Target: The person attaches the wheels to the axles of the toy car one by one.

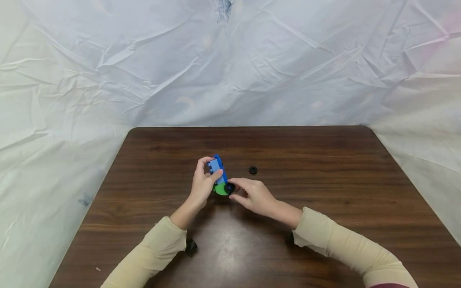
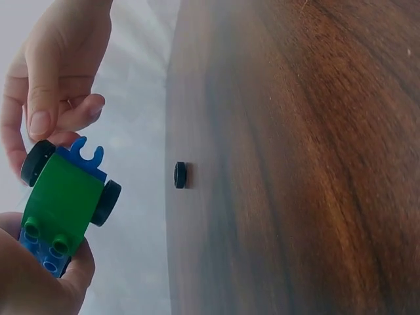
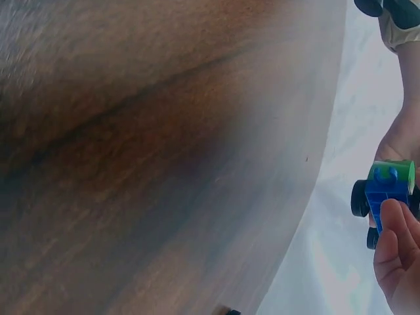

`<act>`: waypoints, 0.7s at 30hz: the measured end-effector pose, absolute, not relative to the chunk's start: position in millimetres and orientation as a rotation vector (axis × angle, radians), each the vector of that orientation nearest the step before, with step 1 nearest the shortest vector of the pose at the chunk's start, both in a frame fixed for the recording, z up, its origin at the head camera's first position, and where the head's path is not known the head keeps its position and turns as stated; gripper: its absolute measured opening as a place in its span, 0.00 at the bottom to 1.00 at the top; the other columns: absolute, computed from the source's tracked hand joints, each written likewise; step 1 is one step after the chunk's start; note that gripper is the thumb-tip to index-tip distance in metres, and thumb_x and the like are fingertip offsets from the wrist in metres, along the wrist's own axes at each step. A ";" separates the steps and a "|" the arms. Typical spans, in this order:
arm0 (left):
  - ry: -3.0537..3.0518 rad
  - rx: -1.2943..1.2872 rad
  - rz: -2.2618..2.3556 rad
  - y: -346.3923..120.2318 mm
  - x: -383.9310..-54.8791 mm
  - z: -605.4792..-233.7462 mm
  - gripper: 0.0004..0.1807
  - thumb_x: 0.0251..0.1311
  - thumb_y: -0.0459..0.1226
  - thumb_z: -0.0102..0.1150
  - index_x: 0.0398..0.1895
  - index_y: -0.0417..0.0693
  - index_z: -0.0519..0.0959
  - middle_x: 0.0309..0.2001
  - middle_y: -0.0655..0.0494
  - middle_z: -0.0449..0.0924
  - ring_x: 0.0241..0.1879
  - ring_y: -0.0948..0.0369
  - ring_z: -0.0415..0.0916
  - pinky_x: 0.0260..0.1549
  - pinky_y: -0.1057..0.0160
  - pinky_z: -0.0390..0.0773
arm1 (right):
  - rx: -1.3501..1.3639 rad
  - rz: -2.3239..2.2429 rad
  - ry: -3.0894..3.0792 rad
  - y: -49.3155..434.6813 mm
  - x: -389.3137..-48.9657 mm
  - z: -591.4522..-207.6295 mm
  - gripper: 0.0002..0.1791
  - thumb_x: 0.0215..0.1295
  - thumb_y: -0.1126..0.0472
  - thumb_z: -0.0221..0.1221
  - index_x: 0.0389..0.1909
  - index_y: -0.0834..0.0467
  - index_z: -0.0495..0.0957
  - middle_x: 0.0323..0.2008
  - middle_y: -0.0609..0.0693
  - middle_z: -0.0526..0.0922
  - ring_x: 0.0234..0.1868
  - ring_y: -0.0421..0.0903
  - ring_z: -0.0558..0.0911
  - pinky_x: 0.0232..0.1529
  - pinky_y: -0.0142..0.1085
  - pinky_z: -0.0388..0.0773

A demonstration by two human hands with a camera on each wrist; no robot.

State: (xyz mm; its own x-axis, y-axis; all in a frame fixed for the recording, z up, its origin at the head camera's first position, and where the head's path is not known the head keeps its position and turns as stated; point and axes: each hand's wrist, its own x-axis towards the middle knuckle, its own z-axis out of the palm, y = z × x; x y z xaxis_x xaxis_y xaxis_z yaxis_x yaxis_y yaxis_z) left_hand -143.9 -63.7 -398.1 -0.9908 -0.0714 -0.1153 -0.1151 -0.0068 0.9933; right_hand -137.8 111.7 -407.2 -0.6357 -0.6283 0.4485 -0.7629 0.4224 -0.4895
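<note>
My left hand (image 1: 203,184) grips a toy car (image 1: 217,168) built of blue blocks, tilted above the table. A green rounded block (image 2: 65,197) sits at one end, beside a blue hook (image 2: 87,154). Black wheels are on the car; one wheel (image 3: 359,198) shows at its side in the right wrist view. My right hand (image 1: 257,196) has its thumb and forefinger at either side of another black wheel (image 1: 229,188) by the green end, pinching it. A loose black tyre (image 1: 253,170) lies on the table beyond the right hand.
The dark brown wooden table (image 1: 324,160) has rounded far corners. Pale wrinkled cloth (image 1: 230,80) hangs behind and at both sides. A small dark object (image 1: 191,247) shows at the left sleeve, and a tiny white scrap (image 1: 98,269) lies at the near left.
</note>
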 end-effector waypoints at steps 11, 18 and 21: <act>2.154 -0.147 2.212 -68.3 -150.3 -399.0 0.21 0.58 0.32 0.51 0.53 0.50 0.59 0.54 0.49 0.60 0.49 0.48 0.72 0.37 0.57 0.77 | 1.171 1.141 -2.510 103.8 -141.8 -407.5 0.18 0.53 0.62 0.61 0.46 0.61 0.74 0.26 0.48 0.79 0.21 0.33 0.72 0.22 0.21 0.70; 2.144 -0.143 2.209 -71.4 -154.6 -397.9 0.21 0.58 0.32 0.51 0.53 0.50 0.59 0.55 0.49 0.60 0.49 0.48 0.72 0.36 0.58 0.77 | 1.160 1.183 -2.521 100.2 -145.0 -406.9 0.18 0.53 0.62 0.60 0.46 0.62 0.74 0.26 0.48 0.79 0.22 0.33 0.73 0.22 0.22 0.71; 2.144 -0.140 2.206 -72.7 -156.5 -397.5 0.21 0.58 0.32 0.51 0.53 0.50 0.59 0.55 0.49 0.61 0.48 0.48 0.72 0.36 0.58 0.77 | 1.152 1.212 -2.525 98.6 -146.3 -405.8 0.18 0.54 0.61 0.60 0.46 0.62 0.74 0.26 0.49 0.79 0.22 0.33 0.73 0.22 0.22 0.71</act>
State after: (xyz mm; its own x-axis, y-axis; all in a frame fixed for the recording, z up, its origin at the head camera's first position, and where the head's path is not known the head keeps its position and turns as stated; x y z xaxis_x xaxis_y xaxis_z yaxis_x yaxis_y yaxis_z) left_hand -156.5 -72.7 -397.5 -0.9939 -0.0186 -0.1089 -0.1083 -0.0296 0.9937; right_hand -146.3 98.6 -405.8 -0.7052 -0.5867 0.3980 -0.6775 0.3922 -0.6222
